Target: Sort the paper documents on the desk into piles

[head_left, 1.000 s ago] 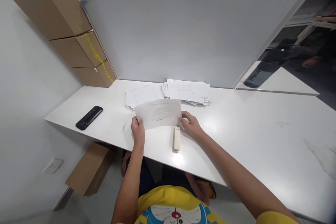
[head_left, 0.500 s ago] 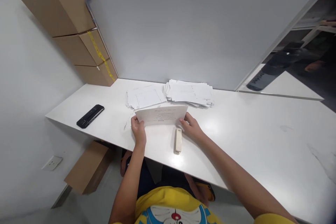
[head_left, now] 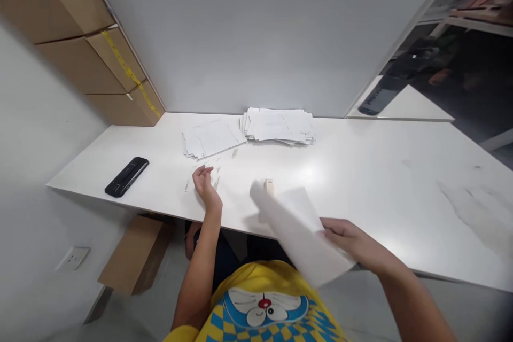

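Observation:
My right hand (head_left: 348, 239) grips the edge of white paper sheets (head_left: 310, 243), which are blurred by motion and bent, hanging over the table's front edge. My left hand (head_left: 206, 188) rests on the table, holding nothing, its fingers loosely bent and apart. A small cream oblong object (head_left: 269, 186), which looks like a stapler, lies between the hands, and the paper covers its near part. Beyond my left hand lies a thin pile of printed paper (head_left: 212, 138). Right beside that pile sits a thicker, uneven stack of paper (head_left: 279, 125).
A black phone-like device (head_left: 127, 177) lies on the left of the white table (head_left: 372, 171). Cardboard boxes (head_left: 132, 104) stand stacked at the back left, by a grey partition (head_left: 264, 37). A dark bottle (head_left: 374, 100) lies beyond the partition; another box (head_left: 130, 256) is below the table.
My left hand has let go of the paper and dropped to the table. My right hand has swung the paper right and toward me, partly covering the cream object. The view has shifted.

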